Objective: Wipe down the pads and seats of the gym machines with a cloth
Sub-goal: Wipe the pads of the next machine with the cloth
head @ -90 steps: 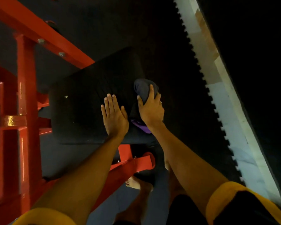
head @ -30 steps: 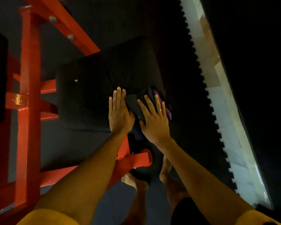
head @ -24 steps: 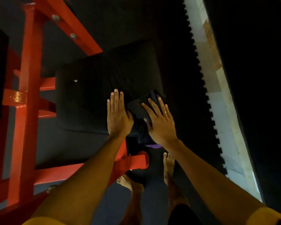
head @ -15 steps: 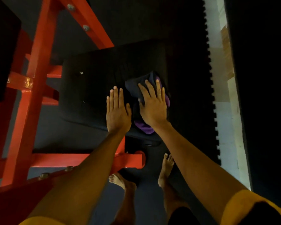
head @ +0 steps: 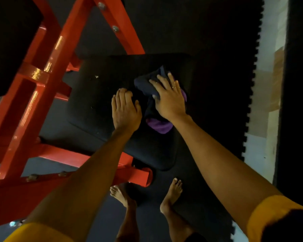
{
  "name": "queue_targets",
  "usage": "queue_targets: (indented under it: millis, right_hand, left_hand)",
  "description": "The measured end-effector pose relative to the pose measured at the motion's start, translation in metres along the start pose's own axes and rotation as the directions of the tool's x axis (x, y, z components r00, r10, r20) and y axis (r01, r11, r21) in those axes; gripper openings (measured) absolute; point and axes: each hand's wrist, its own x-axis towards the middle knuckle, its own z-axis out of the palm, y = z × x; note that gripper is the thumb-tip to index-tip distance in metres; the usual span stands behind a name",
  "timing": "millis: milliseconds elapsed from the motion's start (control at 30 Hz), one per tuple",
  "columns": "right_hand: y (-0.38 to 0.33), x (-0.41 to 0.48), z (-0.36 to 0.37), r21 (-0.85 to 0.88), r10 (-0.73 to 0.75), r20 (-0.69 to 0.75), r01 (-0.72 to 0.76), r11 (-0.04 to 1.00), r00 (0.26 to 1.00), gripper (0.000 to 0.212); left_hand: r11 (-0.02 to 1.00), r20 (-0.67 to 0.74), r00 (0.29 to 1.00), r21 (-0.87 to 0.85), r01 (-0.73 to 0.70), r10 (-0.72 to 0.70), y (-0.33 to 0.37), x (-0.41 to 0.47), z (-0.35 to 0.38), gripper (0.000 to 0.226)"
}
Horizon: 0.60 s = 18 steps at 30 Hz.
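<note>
Head view: since half a second ago, the bunched dark navy cloth with a purple patch (head: 143, 83) has been shoved a bit further up the right side of the black padded seat (head: 94, 105). So a wipe stroke is reckoned to be underway, with the left half of the pad probably still to be done.

The right hand (head: 170, 100) is spread flat and pressed on the cloth, not clenched. The left hand (head: 125, 110) is laid on the pad just beside it, nothing held, fingertips now tucked down where they were flat.

The cloth looks thick and crumpled, purple bit poking out by the wrist. The pad looks matte, with a few pale specks on it towards the red steel frame (head: 33, 88).
</note>
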Motion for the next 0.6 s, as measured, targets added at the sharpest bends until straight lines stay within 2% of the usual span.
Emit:
queue_targets:
  millis: [67,133,233,467,600]
  right_hand:
    - [-0.008,-0.008,0.003,-0.005,0.008,-0.039,-0.008,1.000,0.999,0.058]
    - [-0.010,-0.041,0.004,0.005,-0.058,-0.059,0.058,0.998,0.997,0.061]
    - [-0.002,-0.076,0.005,-0.011,-0.126,-0.022,0.125,0.992,0.992,0.063]
    - [-0.019,0.034,0.013,-0.045,-0.065,0.043,0.067,0.997,0.997,0.052]
    - [-0.017,0.041,0.009,-0.026,-0.118,0.063,0.119,0.993,0.991,0.054]
  left_hand:
    - [0.999,0.020,0.999,0.008,0.034,-0.034,0.001,0.005,0.003,0.054]
    - [0.999,0.053,0.997,0.010,0.047,-0.048,0.002,0.003,0.004,0.061]
    - [0.999,0.103,0.994,0.032,0.035,-0.038,0.004,0.002,0.002,0.067]
    - [0.993,0.122,0.989,0.098,0.070,-0.082,0.002,0.008,0.003,0.061]
    - [0.992,0.138,0.987,0.111,0.064,-0.079,0.004,0.008,0.002,0.063]
